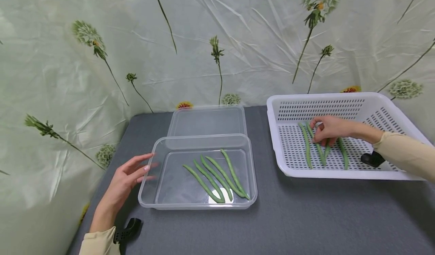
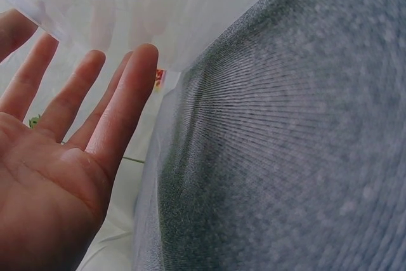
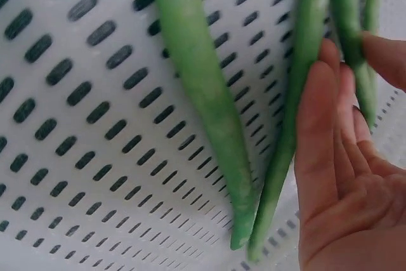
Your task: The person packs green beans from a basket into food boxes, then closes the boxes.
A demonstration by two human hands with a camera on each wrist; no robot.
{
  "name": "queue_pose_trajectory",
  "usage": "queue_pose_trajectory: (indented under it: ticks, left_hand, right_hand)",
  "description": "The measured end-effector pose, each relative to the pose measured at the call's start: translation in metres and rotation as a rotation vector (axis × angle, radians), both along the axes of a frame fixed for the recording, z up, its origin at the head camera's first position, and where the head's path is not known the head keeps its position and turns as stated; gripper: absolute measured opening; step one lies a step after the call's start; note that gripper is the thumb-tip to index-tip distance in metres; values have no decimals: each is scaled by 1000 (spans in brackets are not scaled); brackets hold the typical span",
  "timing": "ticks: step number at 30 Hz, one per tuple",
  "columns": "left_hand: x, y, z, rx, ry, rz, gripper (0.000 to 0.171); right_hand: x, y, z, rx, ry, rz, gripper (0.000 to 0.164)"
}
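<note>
In the head view my left hand (image 1: 119,185) has its fingers spread, fingertips right at the left rim of a clear plastic container (image 1: 159,206). The left wrist view shows that palm bare, beside the container's cloudy wall (image 2: 165,4). Several green beans (image 1: 217,172) lie side by side on the container's floor. At right, my right hand (image 1: 331,128) reaches down into a white perforated basket (image 1: 285,168) and pinches a green bean (image 3: 346,11) between thumb and fingers. Other green beans (image 3: 203,80) lie next to it, partly hidden by the hand in the head view.
A clear lid (image 1: 207,121) lies flat behind the container. Grey cloth (image 1: 265,217) covers the table, and a floral plastic sheet (image 1: 190,70) hangs behind it. Dark wrist cameras sit on both wrists, the right one (image 1: 372,159) inside the basket.
</note>
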State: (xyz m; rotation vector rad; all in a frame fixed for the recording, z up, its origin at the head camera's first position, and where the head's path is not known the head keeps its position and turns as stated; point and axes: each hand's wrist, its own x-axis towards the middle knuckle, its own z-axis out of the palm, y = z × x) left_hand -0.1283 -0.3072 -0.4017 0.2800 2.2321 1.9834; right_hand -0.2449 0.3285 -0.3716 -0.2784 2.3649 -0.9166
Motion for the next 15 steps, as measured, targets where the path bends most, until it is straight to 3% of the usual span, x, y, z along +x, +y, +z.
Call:
queue_pose_trajectory:
  ticks: [15]
  left_hand:
    - [0, -1, 0, -7, 2, -15, 41]
  right_hand:
    - [5, 10, 17, -181, -90, 2, 68]
